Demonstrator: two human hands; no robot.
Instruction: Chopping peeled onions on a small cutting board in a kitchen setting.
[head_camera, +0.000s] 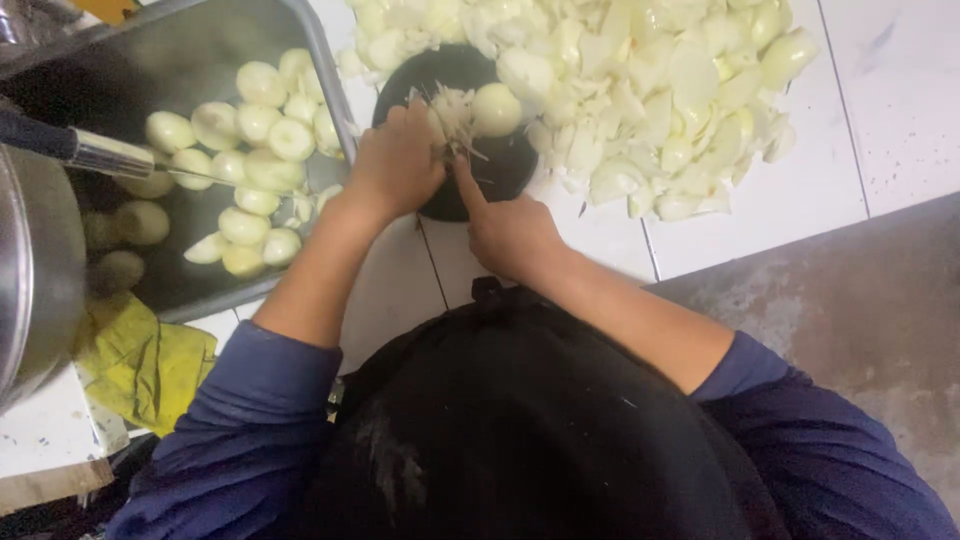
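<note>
Fingers of the left hand (395, 165) press sliced onion (455, 112) on the black round board (500, 165), right hand (510, 232) gripping a barely visible knife just beside them, so a slip could likely cut those fingertips.

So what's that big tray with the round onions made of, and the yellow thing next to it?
The tray looks like metal: grey, smooth, dully shiny, with a thin raised rim. The yellow thing looks like cloth, soft and crumpled into folds; which kind, I can't tell.
</note>
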